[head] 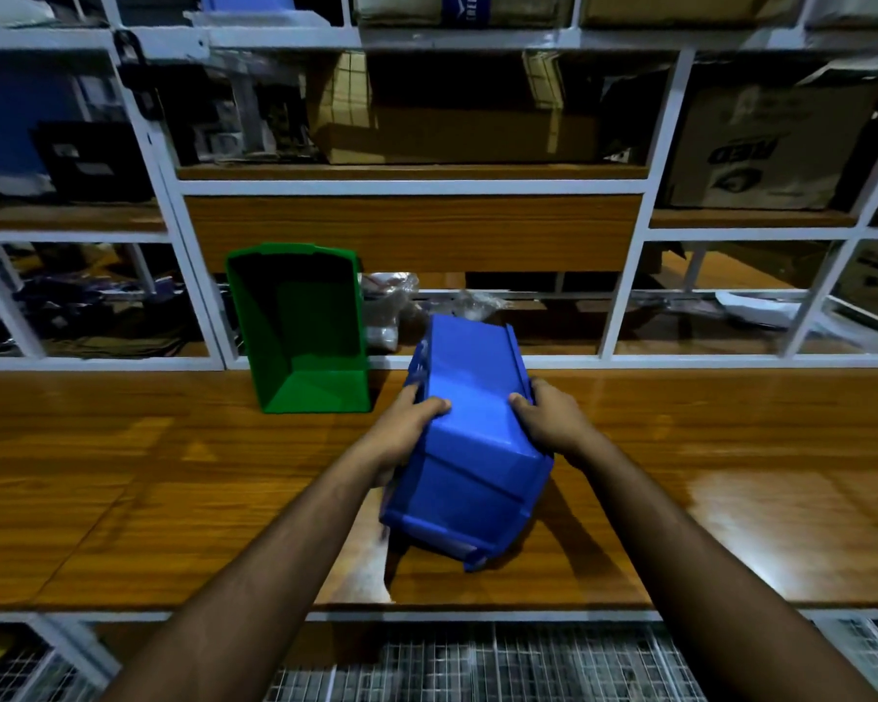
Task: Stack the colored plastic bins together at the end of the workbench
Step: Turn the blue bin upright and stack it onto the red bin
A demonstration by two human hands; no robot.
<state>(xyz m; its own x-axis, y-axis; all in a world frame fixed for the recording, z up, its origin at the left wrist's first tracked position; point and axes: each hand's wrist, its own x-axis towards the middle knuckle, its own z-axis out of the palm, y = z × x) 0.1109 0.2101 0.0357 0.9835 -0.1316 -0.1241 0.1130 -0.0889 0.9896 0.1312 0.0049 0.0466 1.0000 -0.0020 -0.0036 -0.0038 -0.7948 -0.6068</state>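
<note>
A blue plastic bin [472,448] hangs tilted above the middle of the wooden workbench [123,473], its underside turned up toward me. My left hand [406,428] grips its left side and my right hand [548,423] grips its right side. A green plastic bin [300,331] stands empty at the back of the bench, left of the blue one, with its open mouth facing me. The two bins are apart.
A white metal shelf frame [416,187] rises behind the bench, holding cardboard boxes [761,149] and clear plastic bags [391,301]. A wire mesh shelf [477,666] lies below the bench's front edge.
</note>
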